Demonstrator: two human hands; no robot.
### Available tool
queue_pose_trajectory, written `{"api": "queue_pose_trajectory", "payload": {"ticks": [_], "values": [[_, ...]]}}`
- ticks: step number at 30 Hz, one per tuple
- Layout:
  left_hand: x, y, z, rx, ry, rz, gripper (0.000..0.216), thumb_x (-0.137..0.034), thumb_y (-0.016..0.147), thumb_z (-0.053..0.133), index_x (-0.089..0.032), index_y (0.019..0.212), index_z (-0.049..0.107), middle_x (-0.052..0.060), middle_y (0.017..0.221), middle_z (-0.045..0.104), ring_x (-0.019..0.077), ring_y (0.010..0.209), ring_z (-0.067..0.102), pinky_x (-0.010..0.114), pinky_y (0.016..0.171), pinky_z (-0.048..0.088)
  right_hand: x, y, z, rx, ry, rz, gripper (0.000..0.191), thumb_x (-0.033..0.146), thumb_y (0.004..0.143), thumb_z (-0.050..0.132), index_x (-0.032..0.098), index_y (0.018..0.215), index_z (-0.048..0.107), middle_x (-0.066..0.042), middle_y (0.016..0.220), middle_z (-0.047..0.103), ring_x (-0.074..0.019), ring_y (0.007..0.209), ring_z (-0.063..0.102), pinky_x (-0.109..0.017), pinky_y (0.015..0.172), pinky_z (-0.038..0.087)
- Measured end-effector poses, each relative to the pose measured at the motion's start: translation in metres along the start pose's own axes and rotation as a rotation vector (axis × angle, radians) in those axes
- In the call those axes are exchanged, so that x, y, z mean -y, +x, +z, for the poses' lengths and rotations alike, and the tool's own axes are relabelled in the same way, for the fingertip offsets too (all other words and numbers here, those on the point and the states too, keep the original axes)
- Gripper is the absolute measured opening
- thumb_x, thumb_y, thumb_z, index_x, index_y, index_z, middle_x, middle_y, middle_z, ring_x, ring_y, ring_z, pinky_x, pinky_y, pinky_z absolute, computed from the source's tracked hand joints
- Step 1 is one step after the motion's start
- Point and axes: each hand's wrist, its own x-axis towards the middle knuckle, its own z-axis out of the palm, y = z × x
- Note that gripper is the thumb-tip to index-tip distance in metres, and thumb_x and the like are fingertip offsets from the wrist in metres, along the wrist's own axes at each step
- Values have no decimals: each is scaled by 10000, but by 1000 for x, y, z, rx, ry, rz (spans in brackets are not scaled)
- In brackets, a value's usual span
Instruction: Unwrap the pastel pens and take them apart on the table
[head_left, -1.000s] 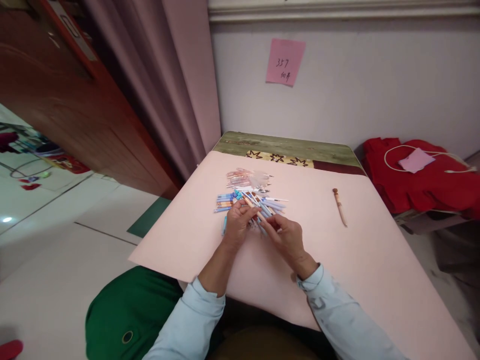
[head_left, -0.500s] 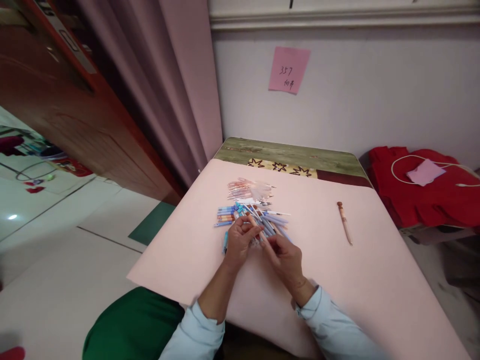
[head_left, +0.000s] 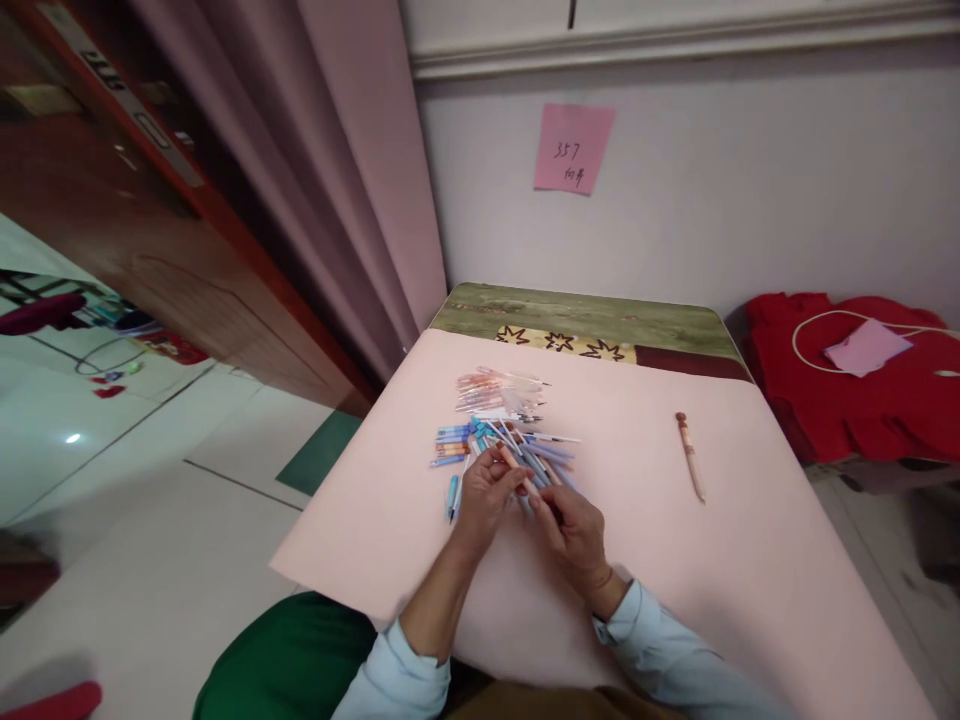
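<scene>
A heap of several pens (head_left: 510, 440), blue, orange and clear, lies on the pink sheet (head_left: 675, 560) that covers the table. My left hand (head_left: 486, 495) and my right hand (head_left: 574, 530) meet at the heap's near edge. Together they grip one pen (head_left: 517, 465) with an orange body, the left at its upper end and the right at its lower end. One blue pen (head_left: 452, 495) lies alone just left of my left hand. A single wooden-coloured pen (head_left: 690, 457) lies apart to the right.
The table's green and patterned far edge (head_left: 585, 320) shows past the sheet. A pink note (head_left: 572, 148) hangs on the wall. Red cloth with a white cord (head_left: 855, 380) lies at the right. A curtain and a wooden door stand at the left.
The view has shifted, so everything sits lower in the frame. My hands stay together on the pen at the heap, with fingers slightly rearranged.
</scene>
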Motion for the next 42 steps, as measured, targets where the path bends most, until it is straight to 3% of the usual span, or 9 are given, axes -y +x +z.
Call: {"api": "queue_pose_trajectory", "payload": {"ticks": [5,10,13,18,24,30,35,38,42], "values": [[-11,-1,7,-19,111,18,344,-287,631,836,-158,831,588,-14,622,673,92,513,580,203,539,470,5,1,0,-49,55,54,256,341,912,537,196,721,627,11,596,549,-113,543,486,-232,547,377],[-18,-2,7,-50,171,82,336,-273,632,834,-174,799,561,-33,613,661,87,516,579,195,535,471,5,7,5,-134,102,113,193,381,883,589,202,898,659,-3,708,631,-125,614,559,-237,591,434],[-19,-4,6,-56,213,112,350,-278,619,842,-179,800,559,-35,611,661,93,523,590,194,540,474,9,9,5,-193,32,60,168,360,884,599,205,854,655,-18,742,659,-139,683,594,-260,668,453],[-16,-6,7,-36,231,125,363,-287,629,834,-177,860,577,-17,660,689,109,565,618,208,569,486,21,12,-13,-181,-92,-12,162,322,885,603,204,780,640,-5,680,647,-126,638,577,-263,663,422],[-12,-16,18,111,185,110,285,-302,701,780,-159,874,606,-3,706,677,99,598,596,213,587,476,30,9,-45,-143,-144,-57,108,286,867,608,206,797,628,-6,682,646,-134,643,572,-263,654,418],[-8,-34,-3,107,235,32,258,-362,746,731,-149,855,638,24,713,677,121,604,600,237,569,482,28,-27,-49,-60,-81,110,111,294,849,604,211,775,609,15,657,613,-114,600,545,-228,603,410],[-29,-8,-59,-226,453,248,237,-353,737,721,-168,875,668,13,769,692,106,629,589,215,594,457,-4,-45,-57,-128,-39,380,201,388,860,585,204,786,620,37,576,531,-104,516,465,-217,518,367],[-44,22,-76,-129,647,338,169,-332,764,672,-176,829,669,20,772,691,143,705,628,251,669,483,-18,-42,-55,-149,0,432,243,427,845,595,197,774,629,37,569,518,-104,515,448,-217,516,363],[-50,59,-61,-5,1087,492,75,-227,771,624,-195,779,691,23,781,663,160,745,605,278,741,464,-23,-35,-43,-196,70,488,304,478,837,584,183,783,637,35,552,519,-104,495,423,-215,492,356]]}}
